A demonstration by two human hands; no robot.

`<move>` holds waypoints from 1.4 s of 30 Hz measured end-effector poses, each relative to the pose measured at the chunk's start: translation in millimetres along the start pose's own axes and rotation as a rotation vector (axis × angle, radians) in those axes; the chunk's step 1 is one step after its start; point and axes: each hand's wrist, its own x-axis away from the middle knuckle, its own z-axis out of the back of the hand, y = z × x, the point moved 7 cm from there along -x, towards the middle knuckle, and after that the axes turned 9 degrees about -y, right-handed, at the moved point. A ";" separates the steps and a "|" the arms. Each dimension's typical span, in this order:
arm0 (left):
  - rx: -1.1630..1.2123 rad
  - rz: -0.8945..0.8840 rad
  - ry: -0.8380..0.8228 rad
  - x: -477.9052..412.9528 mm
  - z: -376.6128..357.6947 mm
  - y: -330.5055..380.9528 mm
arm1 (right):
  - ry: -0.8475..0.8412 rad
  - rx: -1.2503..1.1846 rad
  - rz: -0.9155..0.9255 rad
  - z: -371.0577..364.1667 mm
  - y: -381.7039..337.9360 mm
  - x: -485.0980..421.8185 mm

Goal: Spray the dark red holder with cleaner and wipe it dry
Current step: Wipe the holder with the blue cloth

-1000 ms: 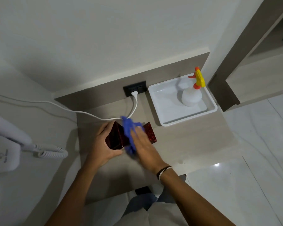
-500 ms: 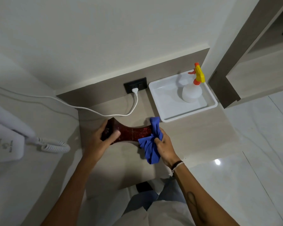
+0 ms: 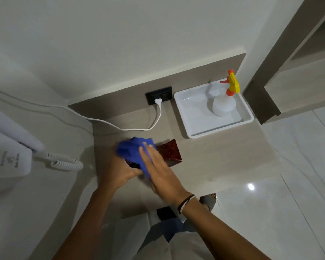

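Two hands work the dark red holder [image 3: 170, 153], which lies on the desk [image 3: 223, 156] just in front of the white tray [image 3: 250, 120]. Left hand [image 3: 118, 170] clamps its near end; right hand [image 3: 158, 166], fingers flat, presses the blue cloth [image 3: 133, 150] on top. Glossy and rigid, it probably slips when wet, so gripping the ends seems safest.

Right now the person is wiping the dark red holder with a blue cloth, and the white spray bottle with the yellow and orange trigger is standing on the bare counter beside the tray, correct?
Not quite. The head view shows the white spray bottle with the yellow and orange trigger standing inside the white plastic tray, not beside it. The rest holds: the right hand presses the blue cloth on the dark red holder.
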 end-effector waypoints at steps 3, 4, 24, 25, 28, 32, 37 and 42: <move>-0.126 -0.059 0.020 0.8 7.9 7.9 | -0.135 0.201 -0.332 3.4 63.1 10.7; -0.127 -0.061 0.023 2.1 9.2 10.2 | -0.214 0.136 -0.453 6.3 82.0 16.6; -0.198 -0.048 0.047 3.0 6.5 7.0 | -0.044 0.093 -0.202 -12.4 48.0 5.8; -0.205 -0.051 0.056 4.9 5.9 6.6 | -0.079 0.053 -0.276 -8.6 68.8 8.9; -0.140 -0.035 0.093 6.4 6.4 9.1 | 0.062 -0.433 -0.521 12.8 115.2 23.5; 0.099 0.124 0.099 5.6 12.8 -4.2 | 0.170 -0.965 -0.720 10.4 136.6 35.1; 0.135 0.182 -0.128 -2.3 8.5 -17.9 | 0.199 -1.178 -0.787 11.3 135.9 17.0; -0.092 0.081 -0.218 -0.2 7.4 -19.6 | 0.163 -0.772 -0.684 34.8 117.4 -4.3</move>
